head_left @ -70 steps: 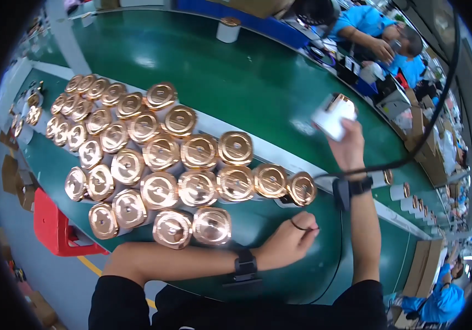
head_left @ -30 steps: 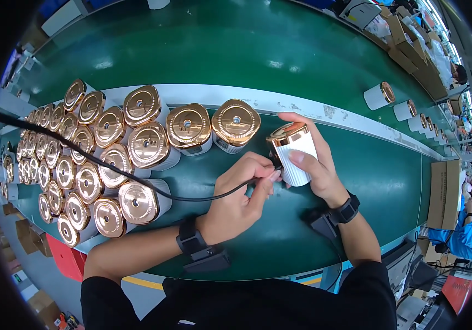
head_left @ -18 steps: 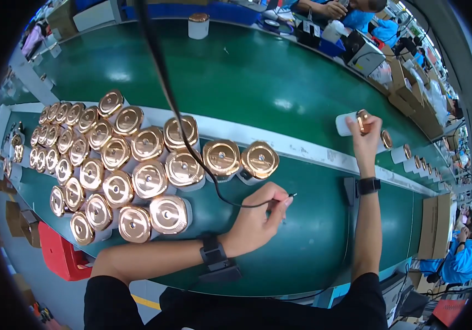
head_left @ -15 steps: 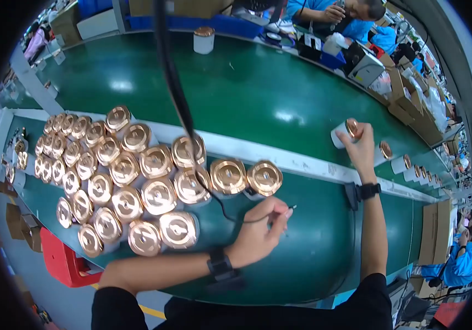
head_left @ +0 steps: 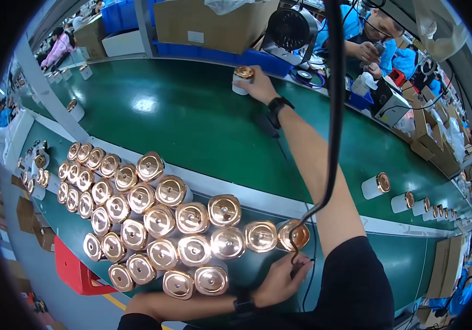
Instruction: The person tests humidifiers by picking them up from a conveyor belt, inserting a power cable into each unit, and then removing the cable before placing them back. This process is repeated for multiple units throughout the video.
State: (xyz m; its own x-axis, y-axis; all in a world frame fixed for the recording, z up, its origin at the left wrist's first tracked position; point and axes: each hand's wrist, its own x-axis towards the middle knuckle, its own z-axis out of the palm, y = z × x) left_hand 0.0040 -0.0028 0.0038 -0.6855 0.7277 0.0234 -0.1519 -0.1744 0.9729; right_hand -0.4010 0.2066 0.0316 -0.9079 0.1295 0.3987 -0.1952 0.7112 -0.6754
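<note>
My right hand [head_left: 259,87] reaches over the green bench to its far side, its fingers closed round a white canister with a copper-coloured top [head_left: 241,87]. Low in the picture, my left hand [head_left: 281,280] pinches a thin black cable [head_left: 295,247] that hangs from above. A small tip of that cable shows beyond the fingers. Just above the left hand sits the nearest copper-topped canister [head_left: 293,235], with the cable crossing in front of it. More of these canisters stand packed in rows [head_left: 159,221] to the left of that hand.
A white rail [head_left: 236,191] divides the green surface. Several canisters [head_left: 375,186] lie along the right side, others at the far left. A red stool [head_left: 73,267] stands below left. Behind the bench are a fan [head_left: 290,30], cardboard boxes [head_left: 208,25] and a person in blue [head_left: 351,27].
My right hand has left a canister at the right and moved left and away to grip one at the far side. The left hand has drawn back toward me with the cable. My view has shifted.
</note>
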